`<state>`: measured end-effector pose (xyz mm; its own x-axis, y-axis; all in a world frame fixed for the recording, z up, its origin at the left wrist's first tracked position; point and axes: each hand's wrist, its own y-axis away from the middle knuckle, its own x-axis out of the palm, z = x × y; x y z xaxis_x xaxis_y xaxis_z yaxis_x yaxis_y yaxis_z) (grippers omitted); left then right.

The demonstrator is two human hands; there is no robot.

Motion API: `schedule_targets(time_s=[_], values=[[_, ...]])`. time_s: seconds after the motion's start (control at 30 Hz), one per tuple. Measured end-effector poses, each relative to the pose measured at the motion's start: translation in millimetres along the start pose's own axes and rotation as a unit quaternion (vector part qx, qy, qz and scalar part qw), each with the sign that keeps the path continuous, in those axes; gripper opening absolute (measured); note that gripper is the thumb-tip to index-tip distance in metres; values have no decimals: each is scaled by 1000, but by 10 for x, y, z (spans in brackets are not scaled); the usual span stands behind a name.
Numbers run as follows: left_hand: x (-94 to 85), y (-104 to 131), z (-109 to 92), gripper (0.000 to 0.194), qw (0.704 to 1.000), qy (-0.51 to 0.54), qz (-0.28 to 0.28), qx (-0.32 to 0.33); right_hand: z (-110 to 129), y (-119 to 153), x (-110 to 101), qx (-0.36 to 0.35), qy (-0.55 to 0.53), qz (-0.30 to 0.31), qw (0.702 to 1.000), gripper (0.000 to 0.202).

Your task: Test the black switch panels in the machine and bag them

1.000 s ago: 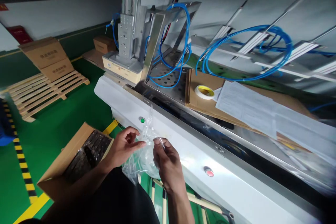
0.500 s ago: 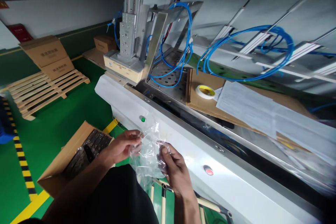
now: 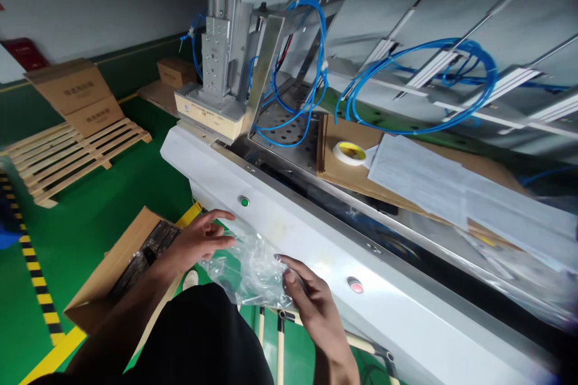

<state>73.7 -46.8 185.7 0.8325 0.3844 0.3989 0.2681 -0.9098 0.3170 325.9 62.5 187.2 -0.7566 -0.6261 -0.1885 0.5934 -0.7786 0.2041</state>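
A clear, crumpled plastic bag [image 3: 259,271] hangs above my lap, in front of the white machine edge. My right hand [image 3: 311,298] pinches its right side between thumb and fingers. At the bag's upper left, my left hand [image 3: 201,239] has its thumb and forefinger spread apart, with no grip on the bag to be seen. The other left fingers are curled back and partly hidden. An open cardboard box [image 3: 102,280] with dark wrapped pieces [image 3: 149,252] in it stands on the floor, partly behind my left forearm.
The white machine [image 3: 307,234] carries a green button [image 3: 244,201] and a red button [image 3: 356,285]. On it lie a tape roll [image 3: 350,154], paper sheets [image 3: 419,177] and coiled blue tubing [image 3: 490,81]. A wooden pallet [image 3: 76,156] holds cardboard at the left. Pipe framing [image 3: 280,343] stands below.
My left hand has moved slightly left and its pinch has opened off the bag. The bag has sunk and spread lower, while my right hand keeps its hold a little lower.
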Motion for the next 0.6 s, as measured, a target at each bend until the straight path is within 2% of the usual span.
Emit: schedule_targets(time_s=[0.1,0.17,0.23,0.33,0.4,0.47,0.6], values=[[-46,-15,36,41,996,-78,6,-35,108,-27,-111,-43,35,98,994,53],[-34,-23,66,37,994,-108,-6,-32,188,-82,-139,-68,46,135,987,53],[2,-32,77,32,992,-122,13,-21,247,-151,-96,-75,46,152,985,52],[54,-46,53,22,991,-113,59,27,269,-238,74,-36,24,188,981,44],[66,-54,28,25,994,-77,74,35,251,-266,198,-14,17,183,983,46],[62,-52,11,33,996,-49,75,13,238,-265,290,-11,24,162,986,52],[49,-18,1,40,996,-82,38,24,281,-225,348,-6,54,128,990,55]])
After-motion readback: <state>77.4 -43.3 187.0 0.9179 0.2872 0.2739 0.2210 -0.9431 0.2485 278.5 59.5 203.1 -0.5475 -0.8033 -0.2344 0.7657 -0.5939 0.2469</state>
